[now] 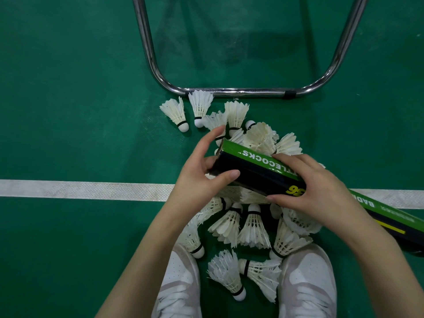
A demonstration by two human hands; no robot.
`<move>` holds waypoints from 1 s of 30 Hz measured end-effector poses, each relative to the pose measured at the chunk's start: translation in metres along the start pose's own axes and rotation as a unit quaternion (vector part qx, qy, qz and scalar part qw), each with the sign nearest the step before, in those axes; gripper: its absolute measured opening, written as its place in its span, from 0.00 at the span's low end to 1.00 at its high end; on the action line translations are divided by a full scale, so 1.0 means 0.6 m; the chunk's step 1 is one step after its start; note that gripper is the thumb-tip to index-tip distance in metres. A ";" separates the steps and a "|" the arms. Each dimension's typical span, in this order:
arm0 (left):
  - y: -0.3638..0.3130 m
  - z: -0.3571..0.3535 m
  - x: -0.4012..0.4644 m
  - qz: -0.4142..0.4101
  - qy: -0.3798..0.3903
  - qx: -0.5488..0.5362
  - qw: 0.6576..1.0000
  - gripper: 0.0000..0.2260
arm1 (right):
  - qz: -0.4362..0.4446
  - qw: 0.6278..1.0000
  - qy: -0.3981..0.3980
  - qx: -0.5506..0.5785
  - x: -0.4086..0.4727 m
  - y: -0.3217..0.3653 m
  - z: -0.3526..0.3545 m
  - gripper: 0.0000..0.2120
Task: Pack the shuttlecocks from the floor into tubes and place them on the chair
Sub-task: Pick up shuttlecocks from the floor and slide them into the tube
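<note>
Setting: indoor badminton court.
Floor (68, 65): green textured sports matting (synthetic court surface).
Marking: white boundary line (80, 190) running straight across the matting.
Equipment: feather shuttlecocks (253, 228) piled on the floor; green-and-black tube (257, 168) printed "SHUTTLECOCKS".
Furniture: chrome tubular chair frame (229, 91) standing on the matting.
Footwear: white sports shoes (307, 283).

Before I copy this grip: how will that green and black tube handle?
The tube looks stiff, holding its shape under both the left hand and right hand. Being round, it would probably roll if set down. Likely light, seemingly cardboard.
</note>
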State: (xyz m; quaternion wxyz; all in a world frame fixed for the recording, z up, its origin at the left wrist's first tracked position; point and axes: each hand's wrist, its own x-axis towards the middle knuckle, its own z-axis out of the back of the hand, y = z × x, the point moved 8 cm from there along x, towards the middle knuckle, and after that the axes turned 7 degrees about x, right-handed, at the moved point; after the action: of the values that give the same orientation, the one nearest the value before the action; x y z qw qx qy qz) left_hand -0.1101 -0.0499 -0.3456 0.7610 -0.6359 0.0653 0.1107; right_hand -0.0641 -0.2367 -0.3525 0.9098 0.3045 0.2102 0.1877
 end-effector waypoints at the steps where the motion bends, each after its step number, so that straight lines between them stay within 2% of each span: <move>1: 0.004 0.007 0.000 0.003 -0.012 0.002 1.000 0.32 | -0.002 1.000 0.000 0.002 0.000 -0.001 0.001 0.38; 7: 0.040 0.037 -0.009 0.029 -0.047 0.041 0.998 0.34 | -0.018 1.000 -0.005 0.003 -0.002 -0.013 0.010 0.37; 15: 0.087 0.019 -0.022 0.069 -0.010 0.045 0.997 0.33 | -0.042 0.998 -0.026 0.034 -0.004 -0.027 0.021 0.36; 19: 0.107 0.012 -0.030 0.090 -0.003 0.062 0.994 0.32 | -0.041 0.999 -0.023 0.026 -0.003 -0.021 0.020 0.40; 22: 0.115 0.017 -0.031 0.104 -0.016 0.068 0.992 0.31 | -0.042 0.998 -0.027 0.027 -0.004 -0.021 0.021 0.42; 30: 0.118 0.044 -0.027 0.109 -0.082 0.169 0.976 0.28 | -0.034 0.999 -0.023 0.015 -0.005 -0.018 0.015 0.41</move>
State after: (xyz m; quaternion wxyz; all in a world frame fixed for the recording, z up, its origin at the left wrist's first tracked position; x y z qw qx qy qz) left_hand -0.1444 -0.0136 -0.4044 0.8434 -0.4763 0.0894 0.2322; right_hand -0.0601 -0.2502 -0.3519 0.9158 0.3145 0.2026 0.1463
